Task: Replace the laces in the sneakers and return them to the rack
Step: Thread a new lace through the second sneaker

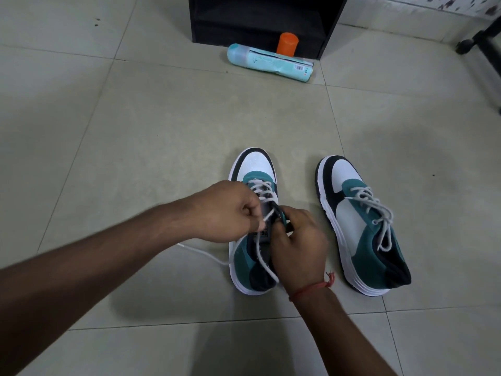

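Scene: a person laces the left-hand sneaker (pixel 252 223) of a teal, white and black pair on the tiled floor (pixel 135 131).
Risk: the white lace (pixel 261 251) looks slack, so a hard tug could pull it back out of an eyelet; one tail trails on the floor left of this sneaker and could snag.
Left hand (pixel 230 213): fingers curled shut, pinching the lace over the tongue.
Right hand (pixel 298 240): fingers bent around the sneaker's collar edge, steadying it.
Second sneaker (pixel 363 223): stands right of the first, apart, already laced.
Rack (pixel 260 20): black, well beyond the sneaker's toe, with a pale blue bottle (pixel 271 63) and orange cylinder (pixel 287 44) at its foot.
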